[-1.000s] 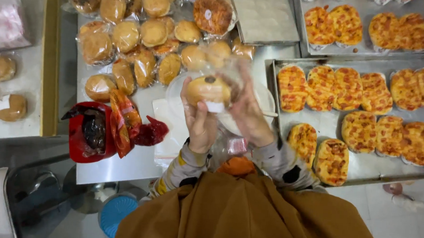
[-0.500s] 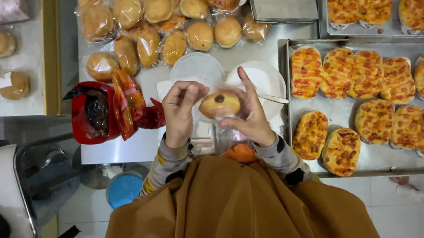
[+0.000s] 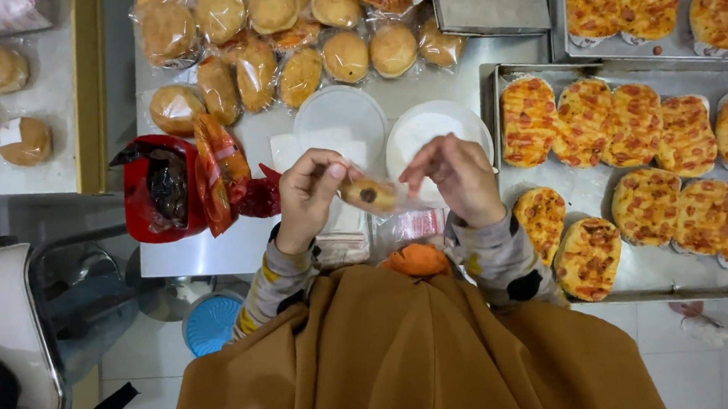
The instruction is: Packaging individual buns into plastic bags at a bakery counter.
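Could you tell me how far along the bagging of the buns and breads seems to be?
Done: a pile of bagged buns lies at the table's far side. In hand: the left hand and right hand hold one bun in a clear bag between them. Left: the topped breads on the metal tray lie unwrapped.

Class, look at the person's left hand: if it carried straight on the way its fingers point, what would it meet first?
Probably the bagged bun that the left hand already pinches; beyond it, the right hand. Depth is unclear.
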